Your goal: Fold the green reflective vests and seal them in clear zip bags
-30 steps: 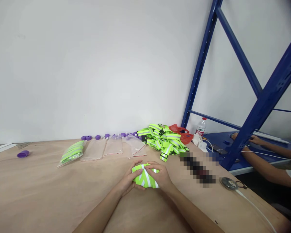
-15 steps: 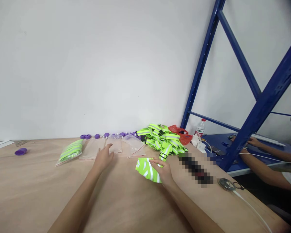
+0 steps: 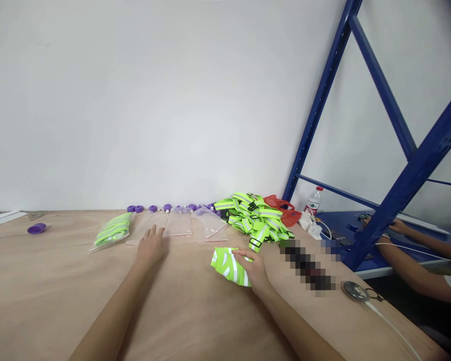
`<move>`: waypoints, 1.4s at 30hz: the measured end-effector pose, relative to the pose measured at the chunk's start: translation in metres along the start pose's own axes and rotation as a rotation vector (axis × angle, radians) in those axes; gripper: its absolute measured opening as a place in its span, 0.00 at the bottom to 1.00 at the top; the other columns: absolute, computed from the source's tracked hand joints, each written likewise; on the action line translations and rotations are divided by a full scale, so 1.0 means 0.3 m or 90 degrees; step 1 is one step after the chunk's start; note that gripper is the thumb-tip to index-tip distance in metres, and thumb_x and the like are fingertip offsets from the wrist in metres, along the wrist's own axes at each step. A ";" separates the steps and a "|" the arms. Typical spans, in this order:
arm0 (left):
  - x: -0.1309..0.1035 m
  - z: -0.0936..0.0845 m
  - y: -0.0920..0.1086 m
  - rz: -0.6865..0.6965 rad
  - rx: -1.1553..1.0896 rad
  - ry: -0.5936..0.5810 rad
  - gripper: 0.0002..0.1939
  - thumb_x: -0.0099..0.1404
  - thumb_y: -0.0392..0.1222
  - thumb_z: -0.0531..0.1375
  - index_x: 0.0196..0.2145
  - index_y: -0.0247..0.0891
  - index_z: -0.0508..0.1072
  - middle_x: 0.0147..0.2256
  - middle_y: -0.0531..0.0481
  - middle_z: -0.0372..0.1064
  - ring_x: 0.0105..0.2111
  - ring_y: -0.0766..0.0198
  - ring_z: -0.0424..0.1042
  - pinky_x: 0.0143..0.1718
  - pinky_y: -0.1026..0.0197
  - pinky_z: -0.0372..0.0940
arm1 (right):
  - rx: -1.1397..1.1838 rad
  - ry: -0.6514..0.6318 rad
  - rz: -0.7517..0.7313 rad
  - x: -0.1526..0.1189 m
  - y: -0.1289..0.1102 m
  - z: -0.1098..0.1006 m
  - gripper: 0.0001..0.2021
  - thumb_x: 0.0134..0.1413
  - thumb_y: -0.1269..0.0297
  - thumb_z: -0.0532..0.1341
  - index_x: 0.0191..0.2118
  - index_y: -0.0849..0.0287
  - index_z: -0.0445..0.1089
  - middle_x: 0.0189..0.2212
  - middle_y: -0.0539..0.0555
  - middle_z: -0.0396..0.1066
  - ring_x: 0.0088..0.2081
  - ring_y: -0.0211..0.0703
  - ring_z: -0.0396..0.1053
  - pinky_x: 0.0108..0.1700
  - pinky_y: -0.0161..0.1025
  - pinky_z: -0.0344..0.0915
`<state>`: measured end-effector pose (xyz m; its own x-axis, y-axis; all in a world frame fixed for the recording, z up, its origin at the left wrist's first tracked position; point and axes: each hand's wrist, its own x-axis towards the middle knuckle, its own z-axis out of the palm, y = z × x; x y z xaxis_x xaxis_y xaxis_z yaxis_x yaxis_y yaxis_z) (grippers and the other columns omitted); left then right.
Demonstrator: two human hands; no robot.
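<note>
In my right hand (image 3: 253,268) is a folded reflective strap bundle (image 3: 227,265), bright yellow-green with silver stripes, gripped at its right side over the table. My left hand (image 3: 151,244) reaches out with fingers extended over the near part of a clear plastic bag (image 3: 141,231); whether it touches the bag I cannot tell. More flat clear bags (image 3: 178,228) lie to its right, one of them (image 3: 211,228) standing apart. Left of my left hand rests a filled clear bag (image 3: 113,231) with yellow-green straps inside. A heap of loose reflective straps (image 3: 253,218) with black buckles lies beyond my right hand.
Purple caps (image 3: 153,208) line the wall, and a purple cup (image 3: 36,228) lies at left. A red plastic bag (image 3: 290,216), a water bottle (image 3: 314,199) and a blue rack (image 3: 406,173) stand right. A cabled round device (image 3: 355,291) sits near the edge. Another person's arms (image 3: 409,263) are beyond.
My left hand has moved left and slightly down, from the middle bags to the left flat bag. My right hand keeps the strap bundle in nearly the same place. The view has shifted slightly.
</note>
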<state>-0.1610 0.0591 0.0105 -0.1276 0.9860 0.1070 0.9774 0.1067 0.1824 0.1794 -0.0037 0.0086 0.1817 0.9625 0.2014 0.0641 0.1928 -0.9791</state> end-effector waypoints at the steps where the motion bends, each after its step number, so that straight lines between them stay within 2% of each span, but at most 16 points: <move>1: 0.005 -0.004 -0.014 0.001 0.002 -0.006 0.37 0.57 0.31 0.55 0.65 0.36 0.60 0.69 0.31 0.45 0.68 0.33 0.48 0.61 0.35 0.53 | 0.005 -0.004 -0.001 -0.001 -0.002 0.001 0.17 0.33 0.46 0.75 0.26 0.54 0.82 0.38 0.60 0.81 0.48 0.60 0.74 0.55 0.53 0.65; 3: 0.013 -0.009 -0.045 0.003 0.001 -0.025 0.40 0.55 0.31 0.57 0.66 0.42 0.60 0.70 0.34 0.44 0.68 0.29 0.44 0.62 0.29 0.48 | 0.019 -0.015 0.001 -0.002 -0.003 0.003 0.16 0.34 0.47 0.74 0.26 0.54 0.82 0.39 0.59 0.81 0.48 0.59 0.74 0.55 0.51 0.65; 5: 0.019 -0.012 -0.074 0.005 -0.004 -0.041 0.42 0.53 0.31 0.58 0.66 0.47 0.59 0.71 0.38 0.44 0.68 0.28 0.43 0.61 0.27 0.48 | 0.031 -0.025 0.007 -0.002 -0.003 0.004 0.16 0.34 0.47 0.74 0.26 0.54 0.83 0.39 0.59 0.81 0.49 0.59 0.74 0.56 0.51 0.65; 8: 0.027 -0.013 -0.108 -0.017 -0.010 -0.031 0.42 0.54 0.32 0.58 0.67 0.44 0.59 0.71 0.35 0.44 0.69 0.29 0.43 0.61 0.30 0.51 | 0.036 -0.030 0.017 -0.001 0.002 0.005 0.17 0.32 0.47 0.75 0.27 0.55 0.83 0.39 0.60 0.81 0.49 0.60 0.74 0.56 0.51 0.65; 10: 0.032 -0.017 -0.124 -0.031 -0.018 -0.009 0.41 0.55 0.32 0.58 0.67 0.37 0.58 0.69 0.30 0.47 0.68 0.34 0.50 0.61 0.37 0.56 | 0.037 -0.024 0.020 0.000 0.006 0.003 0.18 0.32 0.47 0.75 0.27 0.55 0.83 0.39 0.60 0.81 0.49 0.60 0.74 0.55 0.51 0.65; 12: 0.034 -0.024 -0.137 -0.032 -0.032 0.016 0.36 0.56 0.32 0.56 0.64 0.32 0.62 0.66 0.30 0.56 0.65 0.43 0.59 0.59 0.47 0.60 | 0.039 -0.016 0.023 0.000 0.009 0.000 0.18 0.32 0.46 0.75 0.26 0.55 0.83 0.39 0.61 0.81 0.48 0.61 0.75 0.54 0.51 0.66; 15: 0.024 -0.040 -0.147 -0.033 -0.054 0.046 0.22 0.60 0.35 0.54 0.50 0.34 0.75 0.54 0.35 0.73 0.54 0.46 0.72 0.51 0.53 0.66 | 0.044 -0.008 0.026 0.001 0.011 -0.003 0.18 0.32 0.46 0.75 0.26 0.56 0.82 0.39 0.61 0.81 0.46 0.60 0.76 0.52 0.51 0.67; 17: 0.011 -0.053 -0.144 -0.043 -0.071 0.071 0.16 0.63 0.39 0.52 0.42 0.37 0.78 0.44 0.38 0.78 0.46 0.45 0.76 0.43 0.52 0.68 | 0.047 -0.006 0.027 0.000 0.010 -0.004 0.18 0.31 0.46 0.75 0.26 0.56 0.82 0.38 0.61 0.81 0.45 0.60 0.76 0.51 0.50 0.68; 19: -0.004 -0.068 -0.134 -0.055 -0.090 0.114 0.15 0.65 0.43 0.51 0.40 0.39 0.77 0.41 0.39 0.79 0.41 0.45 0.77 0.36 0.53 0.68 | 0.050 -0.006 0.029 0.000 0.009 -0.003 0.19 0.31 0.46 0.75 0.26 0.56 0.82 0.37 0.61 0.81 0.44 0.60 0.76 0.50 0.50 0.69; 22: -0.019 -0.095 -0.112 -0.054 -0.127 0.198 0.15 0.67 0.45 0.50 0.44 0.40 0.73 0.41 0.41 0.78 0.39 0.47 0.76 0.32 0.56 0.65 | 0.053 -0.006 0.032 0.000 0.007 -0.002 0.20 0.31 0.45 0.75 0.26 0.57 0.82 0.36 0.61 0.81 0.43 0.59 0.76 0.49 0.50 0.69; 25: -0.015 -0.132 -0.087 -0.014 -0.171 0.273 0.12 0.67 0.42 0.50 0.45 0.39 0.68 0.42 0.42 0.76 0.39 0.52 0.76 0.33 0.58 0.65 | 0.056 -0.010 0.031 -0.001 0.006 -0.001 0.19 0.30 0.45 0.75 0.26 0.57 0.82 0.36 0.60 0.81 0.42 0.58 0.76 0.49 0.50 0.69; 28: -0.002 -0.174 -0.055 0.063 -0.213 0.315 0.09 0.66 0.40 0.50 0.42 0.40 0.66 0.41 0.45 0.75 0.40 0.56 0.75 0.37 0.60 0.67 | 0.058 -0.014 0.027 0.000 0.008 -0.001 0.19 0.30 0.45 0.75 0.26 0.56 0.82 0.36 0.60 0.81 0.42 0.57 0.76 0.50 0.49 0.69; 32: -0.002 -0.215 0.003 0.165 -0.236 0.329 0.07 0.65 0.39 0.51 0.37 0.41 0.69 0.39 0.47 0.74 0.40 0.57 0.73 0.41 0.59 0.68 | 0.058 -0.019 0.027 -0.001 0.012 0.002 0.19 0.31 0.45 0.75 0.26 0.56 0.82 0.37 0.60 0.81 0.42 0.58 0.76 0.50 0.50 0.69; 35: -0.021 -0.225 0.055 0.241 -0.236 0.325 0.11 0.66 0.38 0.51 0.33 0.42 0.73 0.40 0.48 0.74 0.40 0.57 0.73 0.42 0.58 0.67 | 0.056 -0.025 0.026 -0.003 0.011 0.003 0.20 0.32 0.44 0.75 0.27 0.56 0.83 0.38 0.60 0.81 0.43 0.58 0.76 0.50 0.50 0.69; 38: -0.042 -0.221 0.097 0.299 -0.213 0.326 0.14 0.68 0.41 0.51 0.38 0.41 0.77 0.43 0.46 0.73 0.44 0.55 0.72 0.40 0.57 0.67 | 0.052 -0.027 0.025 -0.005 0.005 0.003 0.20 0.31 0.44 0.75 0.27 0.56 0.83 0.38 0.60 0.81 0.43 0.58 0.76 0.51 0.50 0.68; 42: -0.054 -0.211 0.126 0.314 -0.133 0.320 0.16 0.68 0.46 0.55 0.49 0.41 0.74 0.47 0.43 0.68 0.44 0.52 0.71 0.38 0.55 0.68 | 0.052 -0.033 0.021 -0.008 -0.007 0.003 0.20 0.31 0.44 0.75 0.27 0.55 0.83 0.38 0.60 0.81 0.45 0.60 0.75 0.52 0.51 0.68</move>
<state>-0.1327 0.0389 0.0774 0.2084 0.7295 0.6514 0.8951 -0.4108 0.1736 0.1780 -0.0063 0.0101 0.1312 0.9769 0.1689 -0.0213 0.1731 -0.9847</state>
